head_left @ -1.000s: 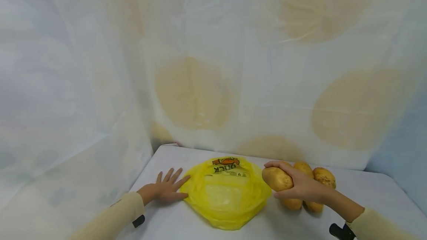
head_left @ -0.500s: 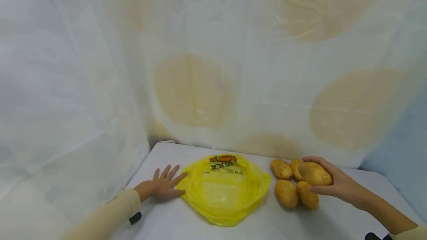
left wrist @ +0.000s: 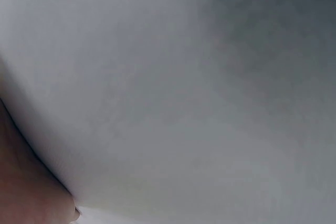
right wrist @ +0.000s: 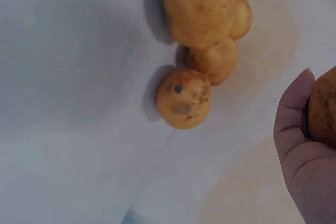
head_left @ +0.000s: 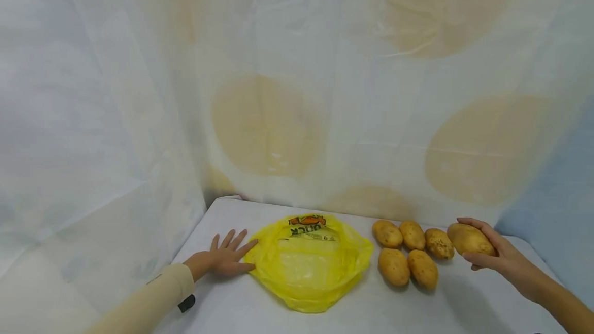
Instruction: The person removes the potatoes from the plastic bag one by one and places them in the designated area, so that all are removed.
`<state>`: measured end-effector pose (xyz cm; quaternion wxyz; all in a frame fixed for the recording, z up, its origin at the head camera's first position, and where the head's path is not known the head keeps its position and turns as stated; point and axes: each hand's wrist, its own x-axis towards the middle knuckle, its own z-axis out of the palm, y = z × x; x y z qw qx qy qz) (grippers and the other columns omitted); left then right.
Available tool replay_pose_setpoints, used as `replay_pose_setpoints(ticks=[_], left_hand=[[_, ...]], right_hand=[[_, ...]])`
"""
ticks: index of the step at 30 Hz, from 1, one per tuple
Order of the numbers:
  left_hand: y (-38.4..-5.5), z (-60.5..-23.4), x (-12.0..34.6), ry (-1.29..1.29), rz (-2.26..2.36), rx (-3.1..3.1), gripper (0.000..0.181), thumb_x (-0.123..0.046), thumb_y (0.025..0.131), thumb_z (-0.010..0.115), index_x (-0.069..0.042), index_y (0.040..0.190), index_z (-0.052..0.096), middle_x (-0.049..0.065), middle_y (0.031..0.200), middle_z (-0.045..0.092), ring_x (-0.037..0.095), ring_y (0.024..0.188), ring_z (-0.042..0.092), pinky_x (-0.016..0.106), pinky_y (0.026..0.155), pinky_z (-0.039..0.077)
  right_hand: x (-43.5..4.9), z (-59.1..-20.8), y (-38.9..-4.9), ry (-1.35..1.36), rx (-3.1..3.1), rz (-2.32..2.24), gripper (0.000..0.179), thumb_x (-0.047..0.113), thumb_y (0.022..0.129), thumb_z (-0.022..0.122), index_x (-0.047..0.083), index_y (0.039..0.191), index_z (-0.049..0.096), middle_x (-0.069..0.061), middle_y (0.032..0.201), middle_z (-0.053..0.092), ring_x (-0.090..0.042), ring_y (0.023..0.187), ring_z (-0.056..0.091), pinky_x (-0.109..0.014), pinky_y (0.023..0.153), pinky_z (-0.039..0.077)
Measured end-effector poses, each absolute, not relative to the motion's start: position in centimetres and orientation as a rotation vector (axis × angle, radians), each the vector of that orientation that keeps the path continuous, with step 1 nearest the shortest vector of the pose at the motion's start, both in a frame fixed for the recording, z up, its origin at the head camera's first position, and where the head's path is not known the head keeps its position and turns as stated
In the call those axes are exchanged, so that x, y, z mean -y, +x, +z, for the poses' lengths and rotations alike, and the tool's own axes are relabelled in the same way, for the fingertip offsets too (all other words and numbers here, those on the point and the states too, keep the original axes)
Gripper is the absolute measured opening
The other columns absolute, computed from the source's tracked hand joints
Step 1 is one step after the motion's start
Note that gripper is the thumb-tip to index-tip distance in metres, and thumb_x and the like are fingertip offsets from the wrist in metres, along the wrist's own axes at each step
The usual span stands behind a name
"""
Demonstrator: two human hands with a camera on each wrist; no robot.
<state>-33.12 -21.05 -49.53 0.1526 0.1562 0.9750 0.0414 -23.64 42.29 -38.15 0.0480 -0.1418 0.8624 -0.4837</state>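
Note:
My right hand (head_left: 498,256) grips a potato (head_left: 471,239) above the right side of the table, just right of several other potatoes. Those lie in two rows, with a nearer potato (head_left: 394,267) at the front left and a speckled one (head_left: 439,244) at the back right. In the right wrist view the thumb curls against the held potato (right wrist: 324,109). On the left, my left hand (head_left: 226,259) lies flat with spread fingers, the fingertips at the edge of a yellow plastic bag (head_left: 306,272). The bag lies spread out with dark and orange print at its far end.
A white-covered table (head_left: 352,313) carries everything. Behind it hangs a pale curtain (head_left: 371,92) with large tan spots, and another pale sheet (head_left: 93,143) closes off the left side.
My right hand has carried the potato rightward, away from the bag and past the other potatoes, uncovering them. The left hand has stayed at the bag's edge.

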Motion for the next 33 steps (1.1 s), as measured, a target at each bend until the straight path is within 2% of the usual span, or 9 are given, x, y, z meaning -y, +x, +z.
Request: replay_pose_setpoints(ticks=[4,6,8,10,12,19,22,27,33], left_hand=[[-33.1,-49.6,21.2,0.465,0.151,-2.789,0.086,-0.082,0.086,0.037,-0.037,0.157,0.022,0.009,0.168,0.004,0.045,0.151,0.001,0.074,0.111,-0.007],[-33.2,-49.8,21.1,0.474,0.162,-2.78,0.087,-0.084,0.084,0.036,-0.038,0.157,0.02,0.01,0.168,0.003,0.045,0.151,0.0,0.074,0.11,-0.008],[-33.2,-49.8,21.1,0.473,0.166,-2.779,0.088,-0.086,0.083,0.036,-0.04,0.157,0.021,0.009,0.168,0.003,0.046,0.151,0.0,0.074,0.11,-0.009],[-33.2,-49.8,21.1,0.46,0.168,-2.777,0.088,-0.086,0.083,0.036,-0.041,0.156,0.021,0.009,0.168,0.002,0.046,0.151,0.0,0.074,0.11,-0.009],[-33.2,-49.7,21.1,0.436,0.157,-2.779,0.086,-0.084,0.084,0.038,-0.04,0.156,0.022,0.008,0.168,0.003,0.044,0.152,0.0,0.073,0.111,-0.008],[-33.1,-49.5,21.1,0.432,0.119,-2.801,0.083,-0.08,0.086,0.04,-0.038,0.156,0.025,0.007,0.168,0.007,0.043,0.152,0.005,0.074,0.112,-0.002],[-33.2,-49.5,21.2,0.432,0.11,-2.807,0.082,-0.08,0.086,0.039,-0.039,0.156,0.024,0.007,0.168,0.007,0.043,0.152,0.005,0.074,0.112,-0.001],[-33.3,-49.7,21.2,0.429,0.112,-2.807,0.082,-0.08,0.086,0.04,-0.039,0.155,0.024,0.006,0.168,0.007,0.042,0.152,0.005,0.073,0.112,-0.001],[-33.5,-49.8,21.3,0.436,0.135,-2.792,0.083,-0.08,0.086,0.039,-0.039,0.156,0.024,0.006,0.168,0.005,0.042,0.152,0.003,0.073,0.112,-0.003]], right_hand=[[-42.7,-39.2,-23.6,-0.409,-2.693,-1.436,0.068,0.011,0.1,0.053,0.038,0.153,0.02,0.032,0.124,0.037,-0.009,0.091,0.057,-0.031,0.07,0.054],[-42.7,-39.8,-23.4,-0.414,-2.736,-1.411,0.07,0.01,0.099,0.054,0.034,0.155,0.018,0.02,0.132,0.034,-0.005,0.092,0.054,-0.031,0.069,0.053],[-42.6,-40.4,-23.2,-0.402,-2.771,-1.384,0.072,0.011,0.099,0.056,0.031,0.156,0.017,0.001,0.141,0.029,-0.003,0.093,0.05,-0.03,0.067,0.053],[-42.3,-41.0,-23.2,-0.375,-2.808,-1.336,0.072,0.014,0.099,0.058,0.027,0.157,0.017,-0.017,0.143,0.024,-0.002,0.096,0.046,-0.03,0.067,0.052],[-42.1,-41.8,-23.2,-0.337,-2.84,-1.274,0.074,0.018,0.097,0.061,0.022,0.157,0.018,-0.028,0.142,0.022,-0.004,0.098,0.042,-0.029,0.067,0.05],[-42.3,-44.3,-23.5,-0.337,-2.981,-1.139,0.077,0.019,0.09,0.072,0.004,0.151,0.027,-0.028,0.133,0.036,-0.007,0.096,0.042,-0.025,0.065,0.043],[-42.5,-45.1,-23.8,-0.324,-3.001,-1.129,0.077,0.018,0.088,0.073,0.003,0.149,0.029,-0.029,0.13,0.038,-0.014,0.097,0.045,-0.028,0.064,0.043],[-42.8,-46.2,-24.0,-0.245,-3.008,-1.062,0.079,0.022,0.085,0.076,0.002,0.147,0.031,-0.032,0.128,0.038,-0.036,0.104,0.042,-0.033,0.067,0.041],[-42.7,-46.9,-24.3,-0.239,-3.034,-0.997,0.08,0.021,0.081,0.078,0.0,0.145,0.034,-0.032,0.127,0.042,-0.035,0.104,0.045,-0.034,0.068,0.041]])
